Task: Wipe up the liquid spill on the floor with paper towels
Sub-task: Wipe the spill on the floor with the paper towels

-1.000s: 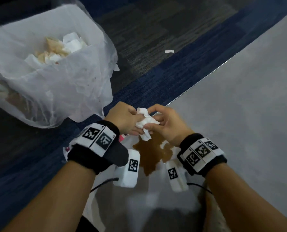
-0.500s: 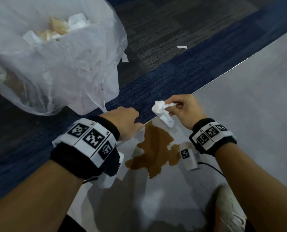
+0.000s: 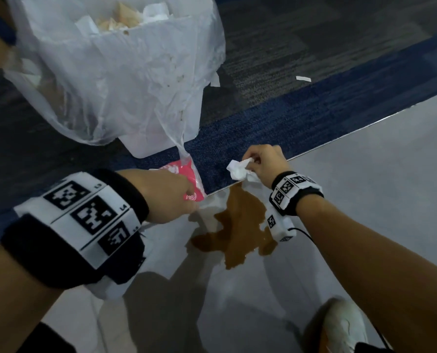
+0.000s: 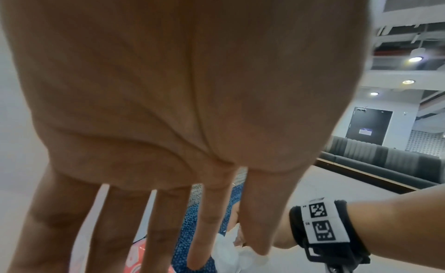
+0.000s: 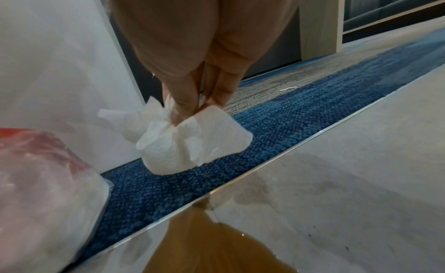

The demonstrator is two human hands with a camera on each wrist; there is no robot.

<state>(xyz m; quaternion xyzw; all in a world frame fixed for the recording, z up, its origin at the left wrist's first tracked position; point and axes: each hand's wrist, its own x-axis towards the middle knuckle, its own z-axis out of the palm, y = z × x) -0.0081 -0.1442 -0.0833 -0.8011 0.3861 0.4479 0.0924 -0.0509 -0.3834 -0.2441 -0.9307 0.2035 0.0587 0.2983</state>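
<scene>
A brown liquid spill lies on the smooth grey floor, right against the carpet edge. My right hand hovers just beyond the spill's far end and pinches a crumpled white paper towel between thumb and fingertips. In the right wrist view the paper towel hangs clear of the spill. My left hand is left of the spill, over a pink tissue pack. Its fingers are straight and spread, holding nothing.
A white bin lined with a clear plastic bag stands on the blue carpet behind the pack, with used towels inside. A metal strip divides carpet from grey floor. A paper scrap lies on the carpet. A white shoe is near right.
My hands have parted. The right hand took the paper towel alone and carried it right, past the spill's far end. The left hand let go and moved left over the pink pack.
</scene>
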